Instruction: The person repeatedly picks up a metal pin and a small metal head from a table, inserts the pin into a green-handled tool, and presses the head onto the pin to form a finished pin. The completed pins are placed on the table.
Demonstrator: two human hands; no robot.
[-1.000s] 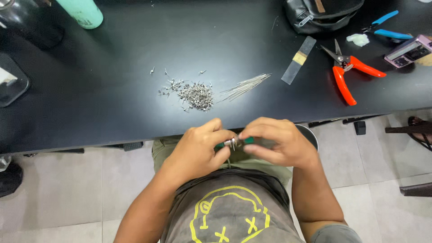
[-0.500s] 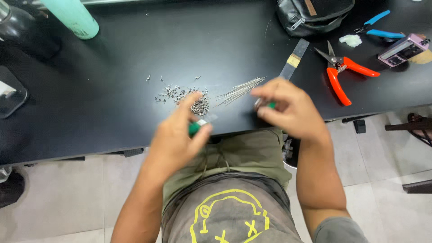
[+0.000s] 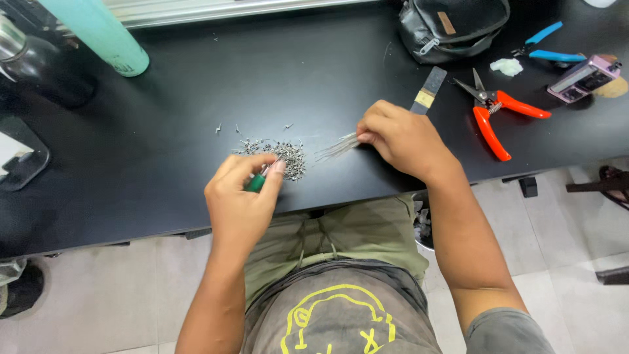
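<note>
2 hands at a pile of small grey metal bits [image 3: 283, 155]

Left hand [image 3: 241, 200] grips a green-handled tool [image 3: 257, 181]; right hand [image 3: 401, 136] pinches thin silver wires [image 3: 335, 148].

On the table [image 3: 164, 151], small metal parts [image 3: 283, 154] lie left of thin wires [image 3: 335, 147], cutters [image 3: 495, 111] far right

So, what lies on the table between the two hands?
In the head view, a pile of small metal pieces lies between the left hand and right hand.

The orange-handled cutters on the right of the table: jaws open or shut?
Open. The orange-handled cutters lie flat on the black table, untouched, with their two blade tips spread apart and the handles splayed.
</note>
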